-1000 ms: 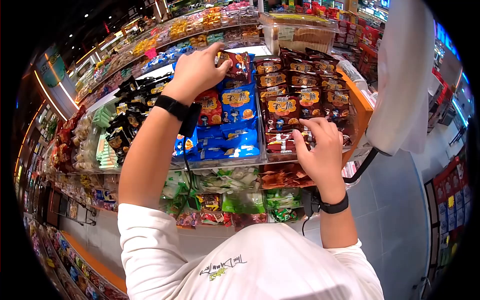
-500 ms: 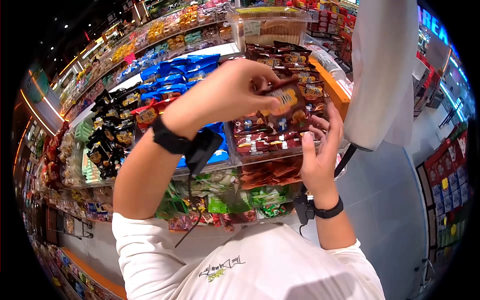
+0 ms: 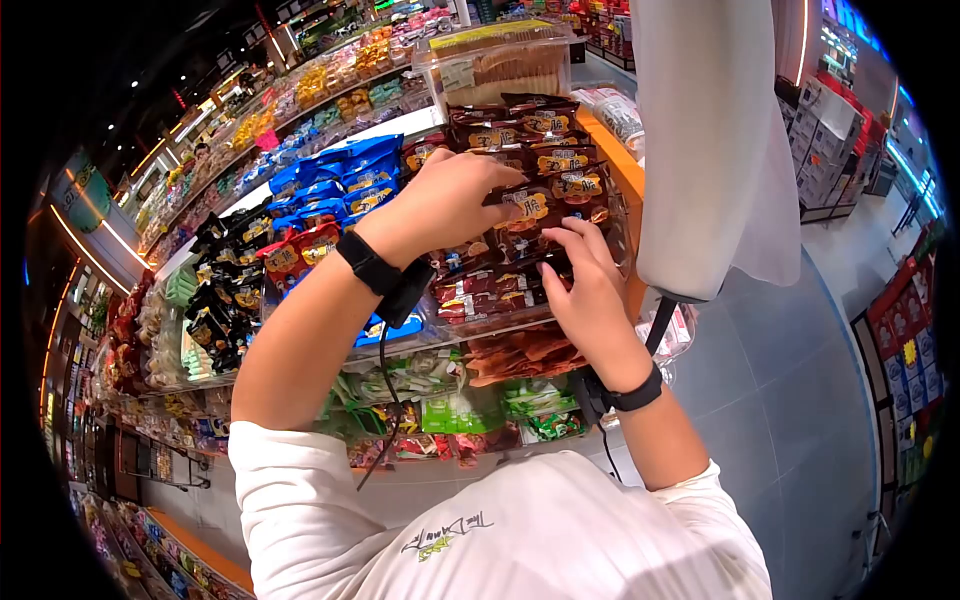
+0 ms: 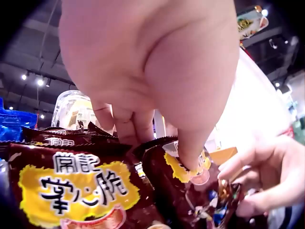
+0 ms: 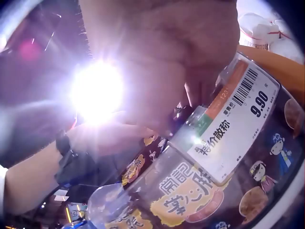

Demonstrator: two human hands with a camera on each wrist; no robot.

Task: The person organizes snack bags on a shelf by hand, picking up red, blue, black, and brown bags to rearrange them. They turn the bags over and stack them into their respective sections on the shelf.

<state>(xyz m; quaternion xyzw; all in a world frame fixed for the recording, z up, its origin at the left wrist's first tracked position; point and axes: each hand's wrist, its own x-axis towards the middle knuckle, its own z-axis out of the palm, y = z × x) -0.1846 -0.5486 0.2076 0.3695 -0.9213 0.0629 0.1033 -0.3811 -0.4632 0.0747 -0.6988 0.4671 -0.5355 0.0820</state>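
Observation:
My left hand [image 3: 440, 205] pinches a brown snack packet [image 3: 530, 208] over the bin of brown packets. In the left wrist view, the thumb lies on the front of that packet [image 4: 178, 176] and the other fingers reach down behind it. My right hand [image 3: 590, 300] is at the packet's lower right, fingers spread and loosely bent, tips close to its edge. Standing brown packets [image 3: 580, 185] with yellow labels fill the bin behind, and more lie flat along its front [image 3: 490, 295]. In the right wrist view, a price tag [image 5: 238, 119] hangs on the bin's clear wall.
Blue packets [image 3: 335, 165], red packets [image 3: 300, 250] and black packets [image 3: 230, 270] sit left of the brown ones. A clear plastic box [image 3: 495, 70] stands behind the bin. An orange edge [image 3: 610, 150] and a white wrapped column [image 3: 705, 150] border the right side.
My left hand has carried the brown packet from above the blue packets rightward into the brown bin. The right hand rose beside it, then lowered slightly. The head view has turned right.

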